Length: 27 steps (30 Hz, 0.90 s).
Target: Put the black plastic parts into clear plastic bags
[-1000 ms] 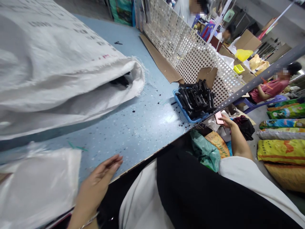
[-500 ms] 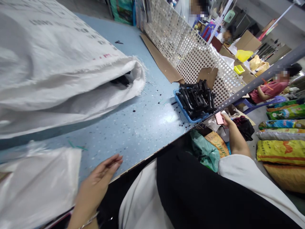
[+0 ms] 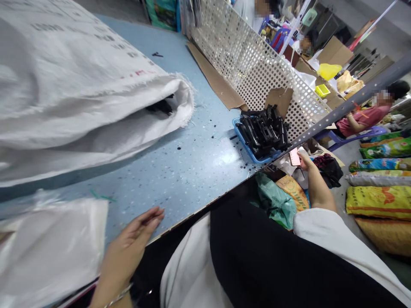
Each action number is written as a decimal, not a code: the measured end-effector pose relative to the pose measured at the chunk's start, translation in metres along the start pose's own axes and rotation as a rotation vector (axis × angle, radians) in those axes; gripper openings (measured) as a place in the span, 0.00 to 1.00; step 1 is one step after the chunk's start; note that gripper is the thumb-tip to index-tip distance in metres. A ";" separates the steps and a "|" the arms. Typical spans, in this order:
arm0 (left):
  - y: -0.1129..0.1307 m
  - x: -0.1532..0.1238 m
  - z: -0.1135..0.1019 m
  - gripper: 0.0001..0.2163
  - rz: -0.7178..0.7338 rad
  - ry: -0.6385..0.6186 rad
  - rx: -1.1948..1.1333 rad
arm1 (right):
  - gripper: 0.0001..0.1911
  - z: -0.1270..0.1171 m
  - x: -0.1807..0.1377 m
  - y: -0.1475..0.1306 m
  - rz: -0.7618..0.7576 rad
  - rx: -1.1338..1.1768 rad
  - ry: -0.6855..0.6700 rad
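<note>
"where is the pink phone?"
"it sticks out from the fingers of your right hand, closed on it (near the blue basket). your left hand, at the table edge, is loosely bent, empty."

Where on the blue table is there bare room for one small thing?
The widest table patch lies between the white sack, blue basket and left hand; a narrower one between the sack and cardboard strip. Small dark bits lie on both. Crowded: the basket, heaped with black parts, and the corner under the pale bag.
</note>
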<state>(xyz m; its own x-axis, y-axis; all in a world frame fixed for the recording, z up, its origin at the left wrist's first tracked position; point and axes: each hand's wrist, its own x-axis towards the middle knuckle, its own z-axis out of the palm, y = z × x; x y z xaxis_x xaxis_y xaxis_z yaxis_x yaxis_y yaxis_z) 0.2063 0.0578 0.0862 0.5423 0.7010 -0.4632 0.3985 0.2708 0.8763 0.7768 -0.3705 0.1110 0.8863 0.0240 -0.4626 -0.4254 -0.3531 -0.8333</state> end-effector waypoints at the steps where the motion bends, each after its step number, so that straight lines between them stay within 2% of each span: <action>1: 0.000 0.000 0.000 0.25 -0.001 0.002 -0.001 | 0.08 -0.001 0.000 0.001 -0.004 0.003 -0.002; 9: 0.000 0.001 0.002 0.23 -0.030 0.020 -0.002 | 0.11 -0.005 -0.001 0.003 -0.051 0.015 -0.024; 19: -0.005 0.002 0.000 0.23 0.006 0.008 0.003 | 0.07 -0.006 0.013 0.010 -0.045 0.008 0.016; 27: -0.008 0.002 0.000 0.20 0.018 0.020 0.018 | 0.15 -0.020 0.020 0.020 -0.053 -0.007 -0.003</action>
<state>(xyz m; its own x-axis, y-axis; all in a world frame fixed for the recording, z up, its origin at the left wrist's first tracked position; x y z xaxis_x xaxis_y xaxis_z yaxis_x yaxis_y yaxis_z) 0.2043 0.0574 0.0783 0.5348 0.7184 -0.4448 0.4020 0.2467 0.8818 0.7894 -0.3959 0.0909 0.9069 0.0461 -0.4189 -0.3765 -0.3579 -0.8545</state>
